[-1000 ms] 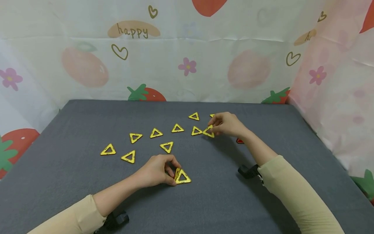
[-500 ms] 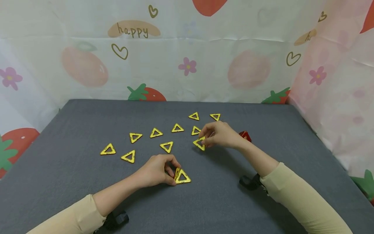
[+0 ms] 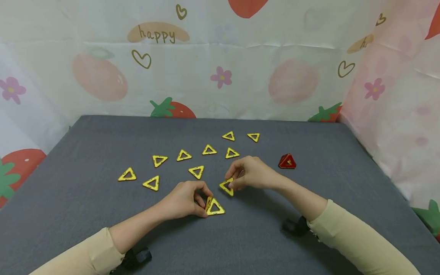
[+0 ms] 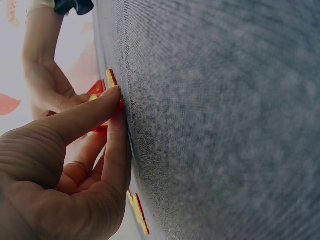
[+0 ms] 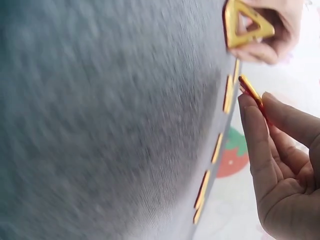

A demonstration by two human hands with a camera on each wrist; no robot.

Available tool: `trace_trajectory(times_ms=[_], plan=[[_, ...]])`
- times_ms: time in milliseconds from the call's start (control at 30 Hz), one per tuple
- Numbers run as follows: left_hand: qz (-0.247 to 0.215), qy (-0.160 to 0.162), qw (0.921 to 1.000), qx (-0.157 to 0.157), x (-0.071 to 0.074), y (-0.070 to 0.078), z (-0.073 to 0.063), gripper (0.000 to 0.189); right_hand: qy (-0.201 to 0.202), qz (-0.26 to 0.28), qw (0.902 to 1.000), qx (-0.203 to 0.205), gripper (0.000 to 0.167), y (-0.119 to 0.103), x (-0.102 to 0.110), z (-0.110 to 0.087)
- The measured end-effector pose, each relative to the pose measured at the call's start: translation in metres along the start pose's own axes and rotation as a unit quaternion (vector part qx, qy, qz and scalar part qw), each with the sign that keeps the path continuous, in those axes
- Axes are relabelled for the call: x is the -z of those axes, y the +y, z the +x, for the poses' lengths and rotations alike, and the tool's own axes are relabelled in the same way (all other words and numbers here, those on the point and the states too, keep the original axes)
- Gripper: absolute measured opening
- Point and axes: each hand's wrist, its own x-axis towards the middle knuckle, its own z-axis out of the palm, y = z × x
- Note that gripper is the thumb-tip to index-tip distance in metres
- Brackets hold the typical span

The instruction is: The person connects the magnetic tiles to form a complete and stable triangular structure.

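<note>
Near the front middle, my left hand [image 3: 187, 200] pinches yellow triangular magnetic tiles [image 3: 220, 212] that stand leaning together on the table. In the right wrist view, one of those tiles [image 5: 232, 35] shows its yellow face and open centre. Just behind and to the right, my right hand [image 3: 254, 172] holds a single yellow triangle tile [image 3: 223, 186] between thumb and fingers, raised over the cloth. The right wrist view catches this tile [image 5: 254, 95] edge-on, with a red side. The left hand's fingers partly hide the tiles they grip.
Several flat yellow triangle tiles lie scattered behind the hands, among them one at the far left [image 3: 121, 178] and one at the back right [image 3: 257, 135]. A small red pyramid of tiles [image 3: 284, 165] stands beyond the right forearm. Grey cloth covers the table [image 3: 86, 221].
My right hand has carried its tile from the back row forward and left, close to the left hand. The red pyramid has come into full view. The left hand has stayed put.
</note>
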Motion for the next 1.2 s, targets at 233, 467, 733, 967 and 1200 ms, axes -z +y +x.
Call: trace_trajectory(times_ms=[233,467,733,967,1200], plan=[[0.003,0.001,1.0000,0.004,0.000,-0.001,0.001,0.040,-0.013,0.009,0.9998,0.008,0.012,-0.002,-0.010,-0.004],[0.004,0.002,1.0000,0.001,-0.001,-0.001,0.001,0.040,-0.016,0.008,0.9998,0.008,0.011,-0.002,-0.018,-0.006],[0.011,0.005,0.9999,0.002,-0.001,-0.001,0.001,0.040,-0.020,-0.004,0.9997,0.010,0.012,-0.003,-0.024,-0.007],[0.009,0.002,1.0000,0.001,-0.001,-0.001,0.001,0.041,-0.019,-0.021,0.9995,0.017,0.013,-0.005,-0.028,-0.008],[0.007,0.003,1.0000,0.000,-0.001,0.000,0.001,0.041,-0.018,-0.046,0.9982,0.035,0.021,-0.005,-0.028,-0.009]])
